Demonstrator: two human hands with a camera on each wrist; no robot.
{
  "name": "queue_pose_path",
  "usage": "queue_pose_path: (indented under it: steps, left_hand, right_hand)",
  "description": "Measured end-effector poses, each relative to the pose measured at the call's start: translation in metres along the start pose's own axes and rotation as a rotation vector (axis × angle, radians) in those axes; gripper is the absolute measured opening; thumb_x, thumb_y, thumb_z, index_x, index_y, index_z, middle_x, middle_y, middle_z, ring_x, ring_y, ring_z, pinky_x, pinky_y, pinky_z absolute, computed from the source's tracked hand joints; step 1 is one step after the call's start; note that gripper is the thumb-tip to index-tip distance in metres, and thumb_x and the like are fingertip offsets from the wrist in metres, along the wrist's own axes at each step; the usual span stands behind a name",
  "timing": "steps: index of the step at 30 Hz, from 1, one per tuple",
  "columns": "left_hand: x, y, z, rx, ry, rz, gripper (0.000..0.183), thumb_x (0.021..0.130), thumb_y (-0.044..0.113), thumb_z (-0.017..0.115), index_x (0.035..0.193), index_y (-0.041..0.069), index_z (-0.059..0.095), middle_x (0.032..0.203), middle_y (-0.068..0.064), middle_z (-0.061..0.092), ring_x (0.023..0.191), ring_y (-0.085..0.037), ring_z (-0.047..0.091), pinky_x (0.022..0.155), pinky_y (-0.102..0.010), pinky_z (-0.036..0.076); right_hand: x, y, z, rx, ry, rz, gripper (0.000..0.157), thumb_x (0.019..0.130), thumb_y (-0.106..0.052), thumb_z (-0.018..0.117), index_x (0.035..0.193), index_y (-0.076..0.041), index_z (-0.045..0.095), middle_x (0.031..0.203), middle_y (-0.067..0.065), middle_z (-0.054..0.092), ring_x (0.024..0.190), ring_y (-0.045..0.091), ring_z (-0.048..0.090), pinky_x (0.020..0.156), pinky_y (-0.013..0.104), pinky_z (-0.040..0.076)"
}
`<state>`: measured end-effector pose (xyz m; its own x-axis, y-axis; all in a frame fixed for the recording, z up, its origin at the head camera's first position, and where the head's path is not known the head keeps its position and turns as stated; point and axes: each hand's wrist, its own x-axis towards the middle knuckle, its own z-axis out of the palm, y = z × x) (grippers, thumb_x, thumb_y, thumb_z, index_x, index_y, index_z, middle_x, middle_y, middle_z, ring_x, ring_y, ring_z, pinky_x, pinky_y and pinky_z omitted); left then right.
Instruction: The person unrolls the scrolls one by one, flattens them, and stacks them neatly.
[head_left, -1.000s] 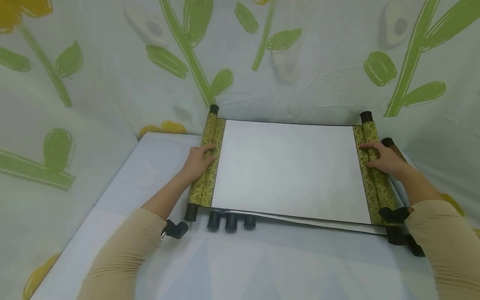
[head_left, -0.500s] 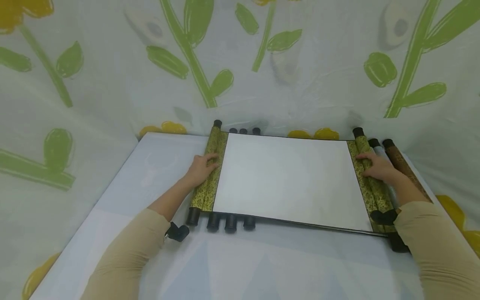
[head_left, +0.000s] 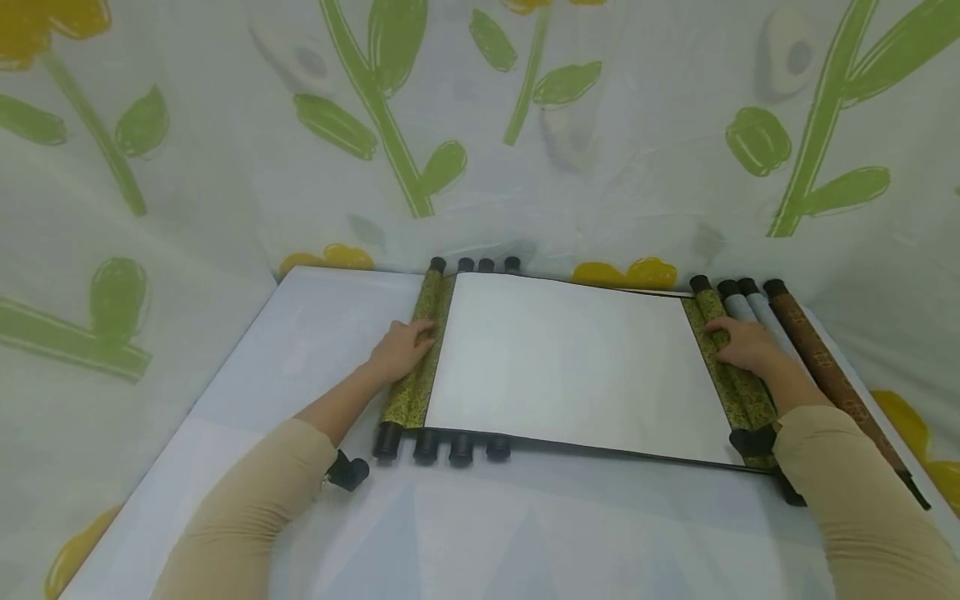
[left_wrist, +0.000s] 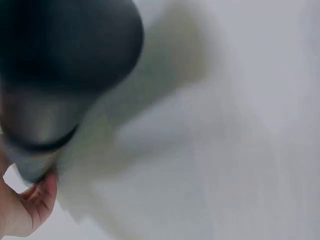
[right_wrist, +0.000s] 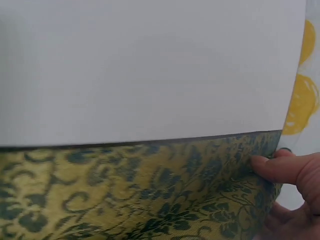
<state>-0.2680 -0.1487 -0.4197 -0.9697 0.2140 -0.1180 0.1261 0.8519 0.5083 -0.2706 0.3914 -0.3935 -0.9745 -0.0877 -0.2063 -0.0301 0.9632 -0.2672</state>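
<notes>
A hanging scroll [head_left: 577,367] is spread partly open across the table, its white sheet edged with yellow-green brocade. My left hand [head_left: 401,352] grips its left roll [head_left: 399,400], and my right hand [head_left: 746,343] grips the right roll [head_left: 752,398]. Both rolls end in black knobs. One dark knob [left_wrist: 75,45] looms large and blurred in the left wrist view, beyond which my left fingers pinch the roll. In the right wrist view, my thumb presses on the patterned brocade [right_wrist: 140,185], with the fingers beneath it.
Several rods with black end knobs [head_left: 461,450] poke out under the scroll's left part, front and back. To the right lie two pale rolled scrolls [head_left: 772,321] and a brown one [head_left: 832,375]. A flower-print cloth [head_left: 600,183] hangs behind the table [head_left: 322,333].
Both hands have brought the scroll down and closer. My right hand has shifted left, and the sheet spans less width. The pale scrolls at right and the rods' far knobs have come into view.
</notes>
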Motion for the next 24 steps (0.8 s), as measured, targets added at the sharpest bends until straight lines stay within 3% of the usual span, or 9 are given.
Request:
queue_pose_path:
  steps: [4, 10, 16, 20, 24]
  left_hand:
    - [0.0, 0.002, 0.001, 0.095, 0.0, 0.012, 0.046, 0.1, 0.03, 0.044, 0.144, 0.017, 0.041, 0.123, -0.027, 0.046, 0.106, -0.038, 0.049, 0.061, -0.039, 0.047]
    - [0.001, 0.006, 0.003, 0.117, -0.022, 0.015, 0.049, 0.102, 0.035, 0.039, 0.147, 0.017, 0.035, 0.131, -0.03, 0.039, 0.118, -0.044, 0.044, 0.076, -0.052, 0.049]
    - [0.005, 0.007, 0.009, 0.147, 0.012, 0.058, 0.056, 0.102, 0.039, 0.033, 0.15, 0.01, 0.026, 0.147, -0.033, 0.024, 0.132, -0.05, 0.03, 0.098, -0.061, 0.035]
    - [0.005, 0.011, 0.012, 0.127, 0.043, 0.074, 0.065, 0.099, 0.047, 0.034, 0.151, 0.01, 0.02, 0.151, -0.032, 0.014, 0.134, -0.05, 0.025, 0.103, -0.061, 0.03]
    - [0.004, 0.023, 0.012, 0.145, 0.07, 0.102, 0.072, 0.096, 0.052, 0.039, 0.151, 0.01, 0.019, 0.151, -0.032, 0.015, 0.134, -0.048, 0.027, 0.102, -0.059, 0.033]
  right_hand:
    - [-0.003, -0.001, -0.001, 0.006, 0.025, 0.002, 0.054, 0.08, -0.008, 0.058, 0.129, 0.007, 0.041, 0.125, 0.044, 0.038, 0.109, 0.064, 0.034, 0.088, 0.067, 0.029]
    - [-0.01, -0.006, 0.001, 0.096, 0.046, 0.038, 0.054, 0.086, -0.008, 0.057, 0.132, 0.01, 0.035, 0.13, 0.042, 0.03, 0.118, 0.063, 0.022, 0.089, 0.068, 0.031]
    - [-0.011, -0.016, 0.002, 0.122, 0.099, 0.091, 0.064, 0.087, -0.011, 0.056, 0.138, 0.014, 0.025, 0.13, 0.047, 0.024, 0.116, 0.061, 0.027, 0.088, 0.065, 0.035]
    - [-0.013, -0.026, 0.001, 0.097, 0.129, 0.05, 0.068, 0.088, -0.018, 0.058, 0.138, 0.015, 0.026, 0.132, 0.045, 0.026, 0.118, 0.061, 0.027, 0.091, 0.066, 0.033]
    - [-0.015, -0.039, -0.001, 0.082, 0.133, -0.005, 0.068, 0.088, -0.021, 0.061, 0.138, 0.013, 0.029, 0.134, 0.044, 0.027, 0.122, 0.06, 0.023, 0.092, 0.068, 0.031]
